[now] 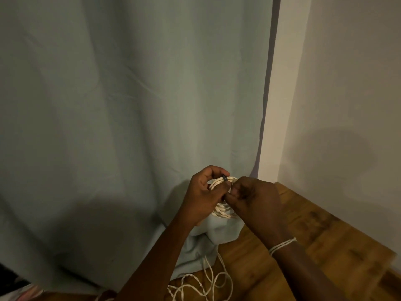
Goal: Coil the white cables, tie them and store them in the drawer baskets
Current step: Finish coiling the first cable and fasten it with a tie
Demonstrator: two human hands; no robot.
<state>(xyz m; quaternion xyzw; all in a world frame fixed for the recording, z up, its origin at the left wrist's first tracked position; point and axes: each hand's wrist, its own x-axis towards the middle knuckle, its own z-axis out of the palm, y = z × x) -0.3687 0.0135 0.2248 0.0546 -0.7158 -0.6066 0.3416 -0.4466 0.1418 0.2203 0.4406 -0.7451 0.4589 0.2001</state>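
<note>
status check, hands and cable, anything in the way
Left hand and right hand both gripping the white cable coil, dark tie on top. Loose cable on floor below. Drawer baskets not in view.

Dim warm light, soft shadows on curtain [130, 105] and wall [347, 94], slight blur, bowed edges

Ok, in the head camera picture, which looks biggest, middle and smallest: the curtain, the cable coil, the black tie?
1. Curtain, filling most of the picture.
2. Cable coil, partly hidden by both hands.
3. Black tie, a tiny bit showing on the coil.
</note>
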